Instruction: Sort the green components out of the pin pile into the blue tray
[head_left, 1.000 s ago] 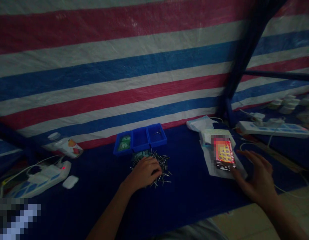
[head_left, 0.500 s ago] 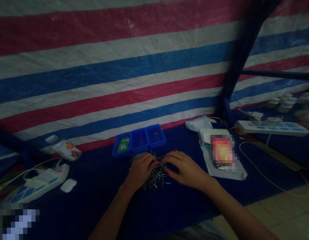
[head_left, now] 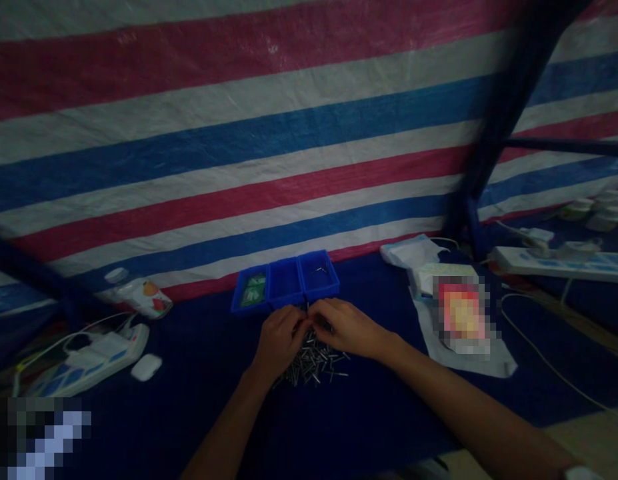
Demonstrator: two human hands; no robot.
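Note:
A loose pile of thin metal pins (head_left: 313, 363), some rivet-like with a thicker end, lies on the dark blue tabletop. Above its far side my left hand (head_left: 281, 340) and my right hand (head_left: 349, 327) meet at the fingertips, both closed in a pinch. A thin sliver like one of these pins sticks up where the fingers meet; its lower part is hidden. Just behind the hands stands a blue three-compartment tray (head_left: 303, 280). Its left compartment holds small green-and-clear packets (head_left: 253, 291), its right one a few thin metal pieces (head_left: 319, 270).
White power strips (head_left: 91, 363) lie left and right (head_left: 563, 263), with cables. A white case (head_left: 147, 367) and a tipped bottle (head_left: 146, 297) are on the left. To the right, a blurred red package (head_left: 461, 312) rests on white paper. A striped sheet (head_left: 239, 167) hangs behind.
My right hand has moved left, and the fingertips of both hands now come together above the pile. The whole view has shifted slightly.

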